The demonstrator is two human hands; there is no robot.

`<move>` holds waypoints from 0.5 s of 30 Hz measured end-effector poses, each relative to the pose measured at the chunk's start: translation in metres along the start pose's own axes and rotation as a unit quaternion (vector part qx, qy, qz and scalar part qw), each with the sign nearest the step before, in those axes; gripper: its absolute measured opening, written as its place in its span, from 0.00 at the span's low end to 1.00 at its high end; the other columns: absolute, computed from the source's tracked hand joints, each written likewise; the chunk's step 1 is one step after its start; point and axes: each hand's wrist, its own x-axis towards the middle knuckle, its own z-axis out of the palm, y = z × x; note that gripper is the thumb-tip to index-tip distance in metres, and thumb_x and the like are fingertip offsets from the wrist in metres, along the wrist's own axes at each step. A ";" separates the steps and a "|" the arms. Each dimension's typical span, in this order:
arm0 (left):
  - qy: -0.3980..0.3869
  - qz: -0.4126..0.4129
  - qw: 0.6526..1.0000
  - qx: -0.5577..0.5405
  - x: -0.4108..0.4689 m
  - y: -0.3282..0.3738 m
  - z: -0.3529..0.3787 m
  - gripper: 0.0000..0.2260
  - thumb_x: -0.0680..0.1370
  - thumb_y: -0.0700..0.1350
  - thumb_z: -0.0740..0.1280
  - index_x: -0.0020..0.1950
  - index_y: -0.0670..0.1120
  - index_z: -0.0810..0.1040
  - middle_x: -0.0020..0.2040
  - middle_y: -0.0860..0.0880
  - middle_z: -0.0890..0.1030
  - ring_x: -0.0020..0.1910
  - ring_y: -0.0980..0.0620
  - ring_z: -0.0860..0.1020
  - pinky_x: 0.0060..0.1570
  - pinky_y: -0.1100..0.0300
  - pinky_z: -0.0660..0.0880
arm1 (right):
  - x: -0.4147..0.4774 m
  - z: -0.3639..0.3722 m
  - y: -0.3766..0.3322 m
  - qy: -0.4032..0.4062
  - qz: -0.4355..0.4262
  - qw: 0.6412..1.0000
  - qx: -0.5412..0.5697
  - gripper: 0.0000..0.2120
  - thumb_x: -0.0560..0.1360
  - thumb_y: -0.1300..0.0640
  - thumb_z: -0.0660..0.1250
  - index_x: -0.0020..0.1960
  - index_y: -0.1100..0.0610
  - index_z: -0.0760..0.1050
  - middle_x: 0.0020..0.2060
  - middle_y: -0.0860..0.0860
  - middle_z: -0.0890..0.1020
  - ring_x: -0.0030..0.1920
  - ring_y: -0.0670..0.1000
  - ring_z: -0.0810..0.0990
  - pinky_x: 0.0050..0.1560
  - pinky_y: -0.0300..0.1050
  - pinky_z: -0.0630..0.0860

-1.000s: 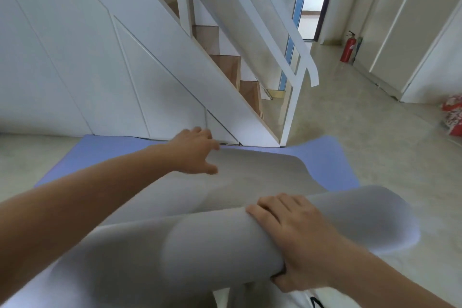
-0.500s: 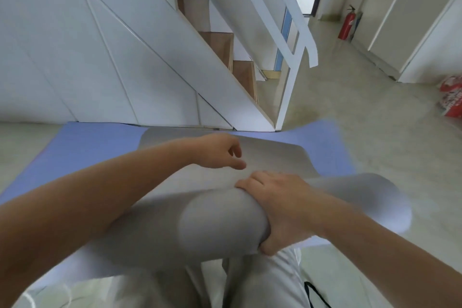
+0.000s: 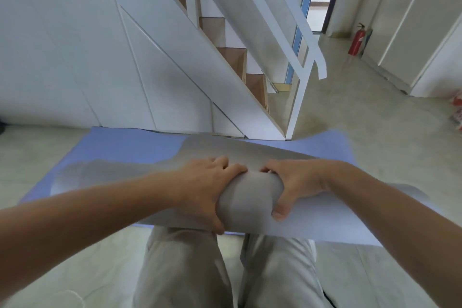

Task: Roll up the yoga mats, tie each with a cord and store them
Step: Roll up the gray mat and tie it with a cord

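Observation:
A yoga mat, blue on one face and grey on the other, lies across the floor in front of my knees. Its near part is curled into a grey roll [image 3: 247, 197] at the centre. My left hand [image 3: 210, 185] grips the roll from the left, fingers over the top and thumb underneath. My right hand [image 3: 295, 182] grips it from the right in the same way. The flat blue part of the mat [image 3: 120, 147] stretches away toward the stairs. No cord is clearly in view.
A white staircase [image 3: 225, 57] with wooden treads and a handrail post [image 3: 297, 100] stands just beyond the mat. A red fire extinguisher [image 3: 357, 39] sits by white cabinet doors at the back right. A red-and-white bag [image 3: 457, 112] is at the right edge.
My left hand came back from the far part of the mat and took hold of the roll beside my right hand. The view dropped lower, bringing my knees in.

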 end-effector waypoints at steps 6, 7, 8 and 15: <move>-0.118 -0.030 0.977 -0.174 0.019 -0.022 -0.017 0.40 0.58 0.64 0.79 0.66 0.62 0.66 0.58 0.59 0.77 0.55 0.54 0.76 0.59 0.54 0.74 | -0.023 0.043 0.001 0.159 -0.051 0.940 -0.296 0.65 0.55 0.28 0.73 0.79 0.48 0.40 0.75 0.48 0.56 0.73 0.53 0.60 0.74 0.53 0.59; -0.144 -0.028 0.968 -0.203 0.022 -0.025 -0.014 0.41 0.56 0.64 0.79 0.65 0.62 0.67 0.57 0.60 0.77 0.55 0.56 0.77 0.59 0.54 0.75 | -0.024 0.048 0.000 0.173 -0.062 0.935 -0.303 0.63 0.57 0.29 0.73 0.78 0.48 0.42 0.74 0.50 0.58 0.72 0.54 0.62 0.72 0.53 0.61; -0.165 -0.024 0.960 -0.226 0.024 -0.026 -0.012 0.41 0.54 0.64 0.79 0.65 0.62 0.68 0.57 0.61 0.77 0.55 0.58 0.77 0.59 0.54 0.76 | -0.023 0.050 0.000 0.181 -0.072 0.934 -0.299 0.60 0.58 0.30 0.72 0.78 0.49 0.45 0.72 0.50 0.61 0.70 0.54 0.65 0.70 0.54 0.64; -0.223 -0.029 0.942 -0.250 0.017 -0.024 -0.021 0.41 0.60 0.65 0.78 0.69 0.63 0.66 0.63 0.61 0.75 0.60 0.59 0.76 0.64 0.56 0.73 | -0.026 0.028 0.003 0.045 -0.037 0.994 -0.098 0.45 0.53 0.30 0.77 0.65 0.35 0.60 0.56 0.40 0.76 0.55 0.49 0.77 0.58 0.50 0.75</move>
